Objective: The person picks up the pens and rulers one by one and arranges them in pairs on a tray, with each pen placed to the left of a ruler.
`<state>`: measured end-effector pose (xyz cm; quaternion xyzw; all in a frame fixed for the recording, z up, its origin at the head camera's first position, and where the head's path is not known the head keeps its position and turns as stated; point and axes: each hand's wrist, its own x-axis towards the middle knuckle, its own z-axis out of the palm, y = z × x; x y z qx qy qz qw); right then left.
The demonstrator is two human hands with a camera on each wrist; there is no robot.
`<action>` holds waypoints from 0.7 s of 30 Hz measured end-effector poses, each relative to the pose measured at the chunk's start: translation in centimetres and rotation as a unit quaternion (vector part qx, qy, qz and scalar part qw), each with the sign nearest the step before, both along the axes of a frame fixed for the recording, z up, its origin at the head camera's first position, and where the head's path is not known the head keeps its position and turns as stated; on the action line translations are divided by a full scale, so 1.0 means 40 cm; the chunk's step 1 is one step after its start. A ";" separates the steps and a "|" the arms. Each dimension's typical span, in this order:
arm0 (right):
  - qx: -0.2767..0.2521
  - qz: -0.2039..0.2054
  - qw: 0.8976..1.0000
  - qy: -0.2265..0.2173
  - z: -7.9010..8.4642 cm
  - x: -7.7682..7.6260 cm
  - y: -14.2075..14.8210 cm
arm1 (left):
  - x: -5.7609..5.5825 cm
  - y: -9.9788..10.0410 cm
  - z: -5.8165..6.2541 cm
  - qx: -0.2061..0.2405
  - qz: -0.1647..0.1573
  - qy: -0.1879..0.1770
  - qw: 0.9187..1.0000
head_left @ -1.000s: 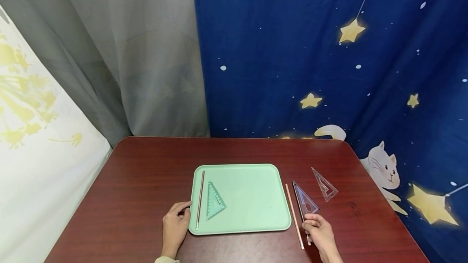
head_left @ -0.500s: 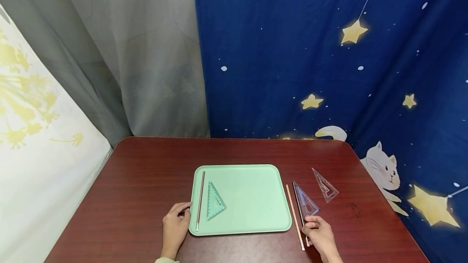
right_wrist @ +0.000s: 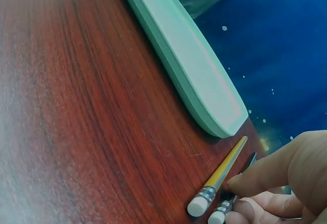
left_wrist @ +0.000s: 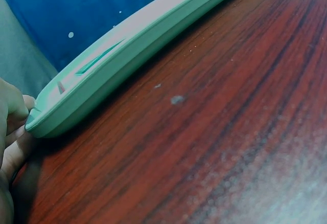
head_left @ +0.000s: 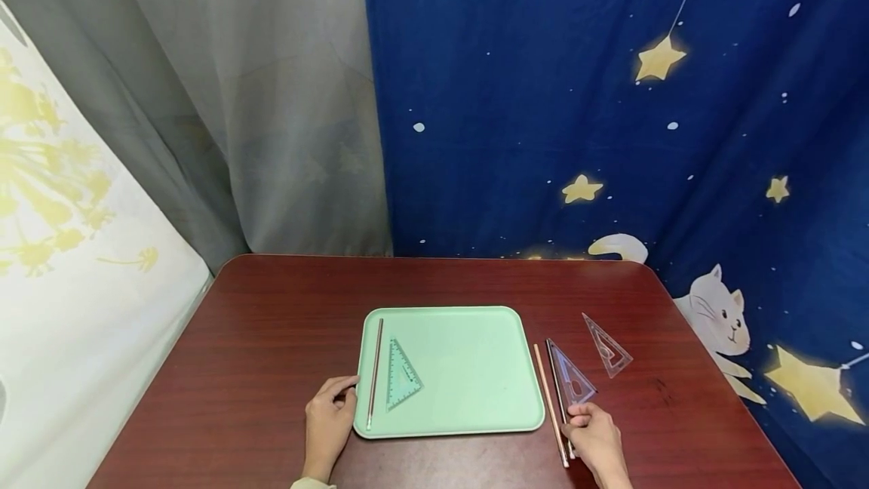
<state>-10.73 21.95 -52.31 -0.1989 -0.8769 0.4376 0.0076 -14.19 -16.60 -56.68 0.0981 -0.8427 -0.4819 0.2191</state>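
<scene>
My left hand [head_left: 329,421] grips the left rim of a pale green tray [head_left: 448,434]; the left wrist view shows fingers and thumb at the tray edge [left_wrist: 82,109]. A reddish pencil [head_left: 375,374] and a green triangle ruler [head_left: 400,379] lie in the tray. Right of it, my right hand [head_left: 597,440] pinches a black pencil [head_left: 555,377] near its eraser end [right_wrist: 218,215]. Beside that is a yellow pencil [right_wrist: 222,172], its white eraser towards me. A bluish clear triangle ruler [head_left: 565,368] lies just beyond the right fingers.
Another clear triangle ruler [head_left: 618,365] lies farther right on the dark red wooden table [head_left: 271,323]. A grey curtain [head_left: 305,96] and a blue starry curtain [head_left: 516,81] hang behind the table's far edge. White patterned cloth [head_left: 81,338] hangs at the left.
The head view has shifted very slightly. Both hands stay in place, the left at the tray rim and the right on the black pencil.
</scene>
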 end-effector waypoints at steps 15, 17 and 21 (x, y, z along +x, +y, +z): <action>0.126 0.027 0.991 -0.015 0.022 0.004 -0.018 | 0.001 0.003 0.003 -0.004 -0.001 0.011 1.000; 0.128 0.029 0.991 -0.014 0.023 0.004 -0.019 | 0.001 0.003 0.003 -0.005 0.000 0.015 1.000; 0.118 0.032 0.992 -0.010 0.027 0.003 -0.017 | 0.002 0.001 0.003 -0.005 -0.001 0.009 1.000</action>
